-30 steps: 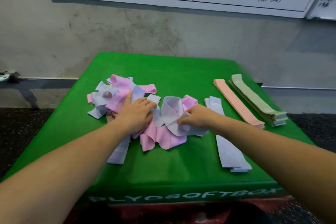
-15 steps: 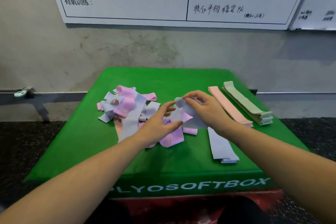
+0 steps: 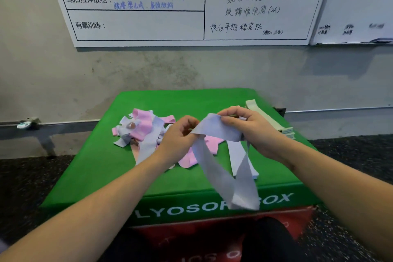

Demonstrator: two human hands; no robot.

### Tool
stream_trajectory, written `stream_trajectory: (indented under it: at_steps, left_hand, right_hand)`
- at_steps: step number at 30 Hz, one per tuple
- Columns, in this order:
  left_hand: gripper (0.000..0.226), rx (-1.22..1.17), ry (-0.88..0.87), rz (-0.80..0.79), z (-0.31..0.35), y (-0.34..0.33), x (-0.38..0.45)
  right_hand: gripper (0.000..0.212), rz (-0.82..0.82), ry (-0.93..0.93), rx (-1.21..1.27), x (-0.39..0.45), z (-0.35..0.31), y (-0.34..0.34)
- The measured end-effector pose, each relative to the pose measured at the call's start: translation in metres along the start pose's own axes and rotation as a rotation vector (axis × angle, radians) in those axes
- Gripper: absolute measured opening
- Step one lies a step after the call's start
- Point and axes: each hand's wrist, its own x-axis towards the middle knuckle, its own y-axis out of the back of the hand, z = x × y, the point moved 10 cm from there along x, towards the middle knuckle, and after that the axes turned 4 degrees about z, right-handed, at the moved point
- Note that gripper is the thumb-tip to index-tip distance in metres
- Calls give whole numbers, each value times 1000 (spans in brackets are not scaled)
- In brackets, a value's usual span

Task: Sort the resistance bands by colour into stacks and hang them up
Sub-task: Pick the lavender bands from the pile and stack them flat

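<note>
While lavender band (image 3: 221,164) hangs lifted above counter (image 3: 102,168), left hand (image 3: 180,136) and right hand (image 3: 248,127) both pinch its upper edge, likely straightening loop for lavender stack (image 3: 240,155) directly beneath; unsorted heap (image 3: 144,132) remains left.

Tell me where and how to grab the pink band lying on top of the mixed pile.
Pinch the pink flat elastic band at its raised upper fold, coming from above on the pile's far left side. That fold humps clear of the lavender bands tangled beneath, so fingers would probably catch only pink.
</note>
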Motion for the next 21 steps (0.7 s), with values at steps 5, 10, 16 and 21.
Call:
stream_trajectory:
  at_steps: [5,10,16,21]
  left_hand:
    - [7,-13,63,-135,31,-11,-36]
    - [38,92,117,-245,45,-20,-57]
    - [37,202,20,-239,64,-11,-65]
    - [47,190,-52,-195,72,-7,-70]
  right_hand:
    - [14,9,-18,-77,-21,-7,16]
    - [8,21,-2,-256,-42,-23,24]
    - [21,-242,-42,-502,-60,-20,13]
    - [14,-260,-27,-427,-73,-16,7]
